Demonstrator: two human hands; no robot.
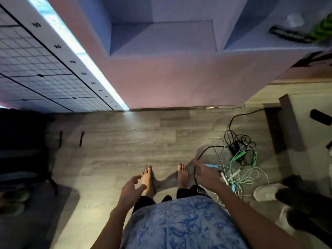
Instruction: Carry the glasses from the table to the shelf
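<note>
My left hand [130, 190] hangs low in front of me, fingers apart and holding nothing. My right hand [206, 174] is also open and holds nothing, stretched out to the right above the floor. A recessed wall shelf [163, 38] with a flat purple ledge lies straight ahead at the top. A second recess at the upper right holds a pale, blurred glass-like object [294, 19]; I cannot tell what it is. No glasses show near my hands and no table is clearly in view.
A tangle of cables [237, 162] lies on the wooden floor to my right. A gridded board with numbers [39, 69] leans at the left. A dark remote-like object [291, 34] sits in the right recess. Dark furniture [21, 150] stands at the left.
</note>
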